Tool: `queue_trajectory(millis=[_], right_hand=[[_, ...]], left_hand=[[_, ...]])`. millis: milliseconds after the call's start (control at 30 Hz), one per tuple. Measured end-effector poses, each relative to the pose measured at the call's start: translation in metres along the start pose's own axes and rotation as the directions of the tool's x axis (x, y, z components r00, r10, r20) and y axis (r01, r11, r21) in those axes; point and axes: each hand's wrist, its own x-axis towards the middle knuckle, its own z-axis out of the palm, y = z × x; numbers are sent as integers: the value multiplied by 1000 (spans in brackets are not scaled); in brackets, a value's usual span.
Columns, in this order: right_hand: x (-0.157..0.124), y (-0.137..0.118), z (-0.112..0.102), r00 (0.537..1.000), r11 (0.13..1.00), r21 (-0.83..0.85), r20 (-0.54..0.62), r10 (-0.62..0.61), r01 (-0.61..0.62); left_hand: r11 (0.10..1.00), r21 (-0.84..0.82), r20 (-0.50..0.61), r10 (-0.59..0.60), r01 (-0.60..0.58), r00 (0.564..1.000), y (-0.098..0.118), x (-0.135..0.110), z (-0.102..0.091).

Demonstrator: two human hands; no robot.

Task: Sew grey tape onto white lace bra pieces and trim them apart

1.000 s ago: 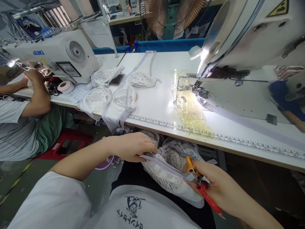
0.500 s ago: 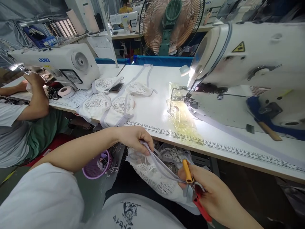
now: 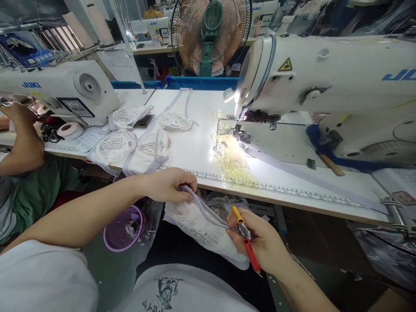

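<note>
My left hand (image 3: 169,185) is closed on the upper end of a pale grey elastic strap (image 3: 208,212) that runs along a white lace garment piece (image 3: 201,229) in my lap. My right hand (image 3: 260,240) pinches the strap's lower end and also holds small thread snips with an orange tip and red handle (image 3: 247,238). Both hands are below the front edge of the white sewing table (image 3: 201,147). The white sewing machine (image 3: 325,82) stands on the table to the right, its lamp lighting the needle area (image 3: 238,134).
Several finished white lace pieces (image 3: 130,145) lie on the table's left part. A purple basket (image 3: 123,223) sits on the floor at the left. Another person's arm (image 3: 22,147) works at a second sewing machine (image 3: 61,89). A fan (image 3: 209,34) stands behind the table.
The view has swung right and up. My hands have risen a little with the lace piece, the strap now pulled straight between them, and the snips have tilted more upright.
</note>
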Motion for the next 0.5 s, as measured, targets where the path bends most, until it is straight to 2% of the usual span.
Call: queue_trajectory(millis=[67,167,233,333,500], right_hand=[[-1,3,0,1000,999,33,-17,13,-13],[-2,9,-2,1000,995,98,-20,5,-3],[-2,13,-3,1000,990,142,-14,-5,7],[-2,19,-5,1000,982,188,-5,-20,20],[-6,26,-6,998,975,216,-2,62,-60]], left_hand=[[1000,-20,-19,-4,4,1000,5,-2,1],[984,-174,-17,29,-32,999,4,-3,3],[946,-321,10,47,-42,999,-1,-1,4],[865,-503,43,20,5,999,-11,3,4],[820,-570,94,2,52,996,-13,9,-1]])
